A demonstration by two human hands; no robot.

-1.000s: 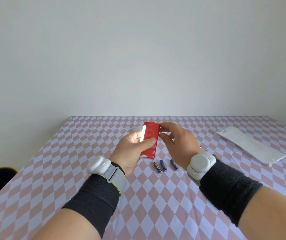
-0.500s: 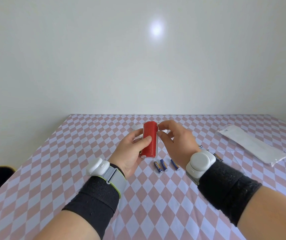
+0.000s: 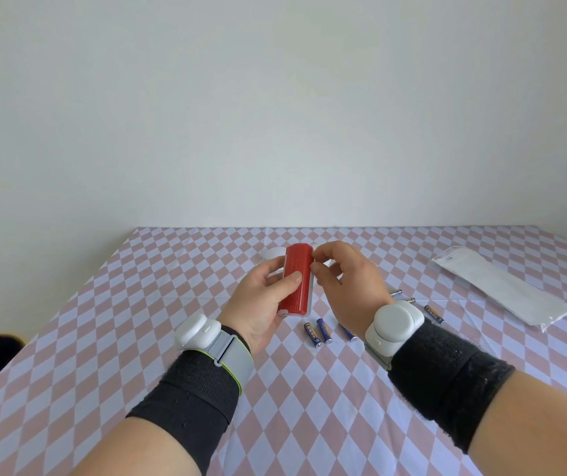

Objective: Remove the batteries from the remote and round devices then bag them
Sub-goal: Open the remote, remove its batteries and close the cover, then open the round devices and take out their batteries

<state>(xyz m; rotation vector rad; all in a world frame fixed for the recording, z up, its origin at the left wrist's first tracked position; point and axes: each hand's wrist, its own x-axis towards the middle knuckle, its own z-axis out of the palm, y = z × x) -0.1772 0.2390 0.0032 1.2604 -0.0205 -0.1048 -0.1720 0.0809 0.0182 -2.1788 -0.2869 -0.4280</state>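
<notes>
Both hands [image 3: 268,300] grip ribbed red rectangular remote [image 3: 296,280].

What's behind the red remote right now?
A white round object peeks out behind the red remote, held up in the left hand. Most of it is covered by that hand and the remote, so I cannot identify it.

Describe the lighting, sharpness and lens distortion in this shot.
Head view: soft, even light with faint shadows; no glare on the pale wall; the red ribbed remote and small blue batteries look sharp; wide-angle stretch enlarges the forearms near the bottom edge.
</notes>
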